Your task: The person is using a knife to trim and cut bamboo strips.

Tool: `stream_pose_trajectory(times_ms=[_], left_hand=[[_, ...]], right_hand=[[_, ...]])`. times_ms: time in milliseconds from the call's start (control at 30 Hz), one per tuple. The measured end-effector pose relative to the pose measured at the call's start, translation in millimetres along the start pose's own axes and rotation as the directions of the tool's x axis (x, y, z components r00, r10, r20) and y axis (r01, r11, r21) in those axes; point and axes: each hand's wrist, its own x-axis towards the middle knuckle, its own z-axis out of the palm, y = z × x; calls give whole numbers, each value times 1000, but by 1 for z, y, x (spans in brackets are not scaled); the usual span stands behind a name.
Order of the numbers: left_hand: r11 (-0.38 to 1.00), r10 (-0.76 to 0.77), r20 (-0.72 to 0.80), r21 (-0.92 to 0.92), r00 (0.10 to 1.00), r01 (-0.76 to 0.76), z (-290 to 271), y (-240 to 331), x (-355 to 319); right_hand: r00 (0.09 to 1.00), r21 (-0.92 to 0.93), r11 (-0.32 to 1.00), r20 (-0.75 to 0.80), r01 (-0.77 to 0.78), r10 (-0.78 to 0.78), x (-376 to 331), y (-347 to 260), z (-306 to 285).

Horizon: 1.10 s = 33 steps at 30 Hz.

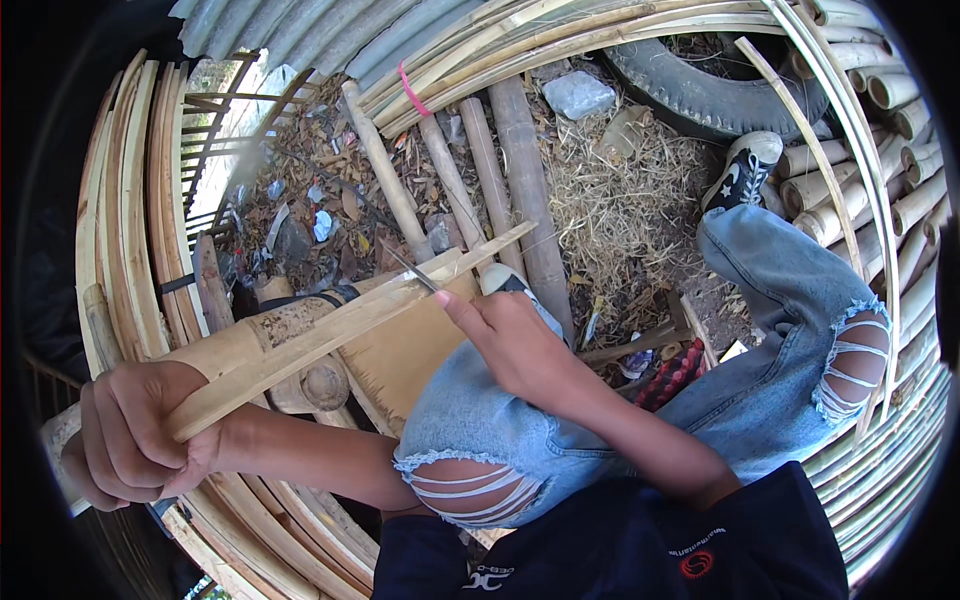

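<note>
The left hand (pixel 140 435) is clenched round the near end of a strip (pixel 350 327), which slants up to the right above a thick pole (pixel 225 353) and a tan board (pixel 415 345). The right hand (pixel 515 340) grasps a knife (pixel 410 265), its blade crossing the strip; I cannot tell whether they touch.

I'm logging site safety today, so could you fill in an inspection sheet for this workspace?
Surface: ground strewn with dry leaves and straw-like scraps.
Job's things: long bamboo strip; thin metal blade, contact with the strip unclear.
Clutter: crumpled pale scrap, tyre.
Hands: left hand grips the strip's near end; right hand holds the blade.
Cables: nothing seen.
Surroundings: stacked bamboo poles right, bundled strips left, corrugated sheet at the top.
</note>
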Motion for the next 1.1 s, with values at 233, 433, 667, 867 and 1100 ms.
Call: stream_pose_trajectory(times_ms=[233, 433, 667, 867, 1100], left_hand=[[987, -142, 38, 84, 989, 138, -1, -21, -3], [1000, -13, -14, -18, 1000, 12, 0, -26, -11], [989, 16, 27, -147, 1000, -12, -7, -8, -1], [995, -99, 40, 10, 994, 98, 2, -9, 5], [975, -114, -9, 194, 993, 113, -10, -32, 14]], right_hand=[[892, 168, 876, 96, -452, 442, 11, 11, -3], [850, 118, 842, 68, -526, 522, 2, 52, 8], [964, -68, 961, -22, -267, 266, -20, 101, 27], [859, 176, 844, 27, -507, 511, 4, 60, 21], [809, -113, 801, -95, -588, 581, -41, 274, 56]])
